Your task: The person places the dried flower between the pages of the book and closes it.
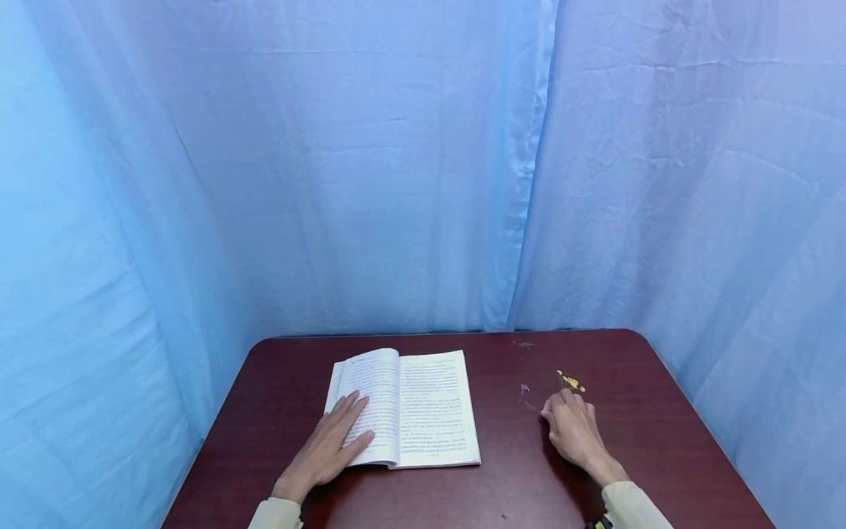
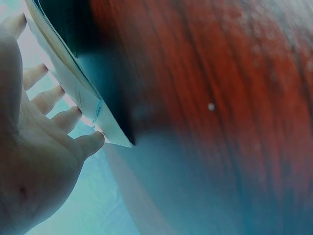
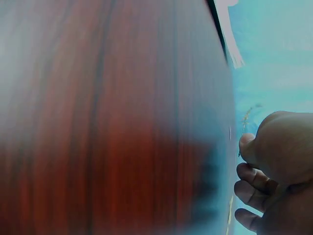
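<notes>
An open book with printed pages lies on the dark red table, its left pages bulging up toward the spine. My left hand rests on the left page, fingers extended and thumb spread. In the left wrist view, the fingertips reach the book's edge. To the right, my right hand has curled fingers and pinches the thin stem of a small purple flower at the thumb. That flower sprig projects past the thumb in the right wrist view. Yellow flowers lie just beyond the knuckles.
The wooden table has rounded far corners. Light blue curtains hang behind it and on both sides. A small dark mark shows near the table's far edge. A dark band is at the right wrist.
</notes>
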A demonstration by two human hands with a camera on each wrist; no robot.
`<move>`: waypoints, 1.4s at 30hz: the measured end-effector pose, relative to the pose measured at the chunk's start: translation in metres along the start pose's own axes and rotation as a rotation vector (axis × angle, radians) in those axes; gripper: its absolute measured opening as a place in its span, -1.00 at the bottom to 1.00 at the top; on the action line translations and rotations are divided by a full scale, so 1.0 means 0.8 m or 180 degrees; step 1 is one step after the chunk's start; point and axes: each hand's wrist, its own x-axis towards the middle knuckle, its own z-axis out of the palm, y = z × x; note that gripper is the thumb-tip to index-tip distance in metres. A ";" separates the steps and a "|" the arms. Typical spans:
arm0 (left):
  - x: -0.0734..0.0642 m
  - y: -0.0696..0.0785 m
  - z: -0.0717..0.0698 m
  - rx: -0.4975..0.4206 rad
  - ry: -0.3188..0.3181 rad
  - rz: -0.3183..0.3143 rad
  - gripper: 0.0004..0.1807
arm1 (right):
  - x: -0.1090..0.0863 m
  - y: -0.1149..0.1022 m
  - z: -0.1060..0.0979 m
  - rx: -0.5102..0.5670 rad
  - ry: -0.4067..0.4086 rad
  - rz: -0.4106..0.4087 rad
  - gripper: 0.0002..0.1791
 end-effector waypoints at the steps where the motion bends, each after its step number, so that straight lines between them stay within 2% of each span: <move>1: 0.000 0.000 0.000 0.0002 -0.0002 -0.0003 -0.17 | 0.001 -0.004 0.001 0.0010 0.0016 -0.0028 -0.78; 6: 0.000 0.001 0.000 0.0005 -0.0002 -0.0008 -0.17 | 0.009 -0.028 0.009 0.0077 0.0031 -0.0127 -0.77; 20: 0.001 -0.001 0.002 -0.0003 -0.0017 -0.0035 -0.17 | 0.049 -0.129 0.038 0.0695 -0.0481 0.0027 -0.73; 27: 0.001 -0.001 0.004 -0.0009 -0.0008 -0.0004 -0.17 | 0.068 -0.165 0.059 0.0934 -0.0438 -0.0012 -0.73; 31: 0.002 0.000 0.005 -0.0021 -0.0005 -0.0004 -0.17 | 0.076 -0.179 0.070 0.1003 -0.0317 -0.0071 -0.73; 38: 0.003 0.000 0.005 -0.0010 -0.0004 -0.0019 -0.17 | 0.078 -0.196 0.087 0.1207 -0.0091 -0.0153 -0.79; 42: 0.003 0.000 0.004 -0.0009 -0.0006 -0.0021 -0.17 | 0.077 -0.205 0.092 0.1185 -0.0016 -0.0122 -0.84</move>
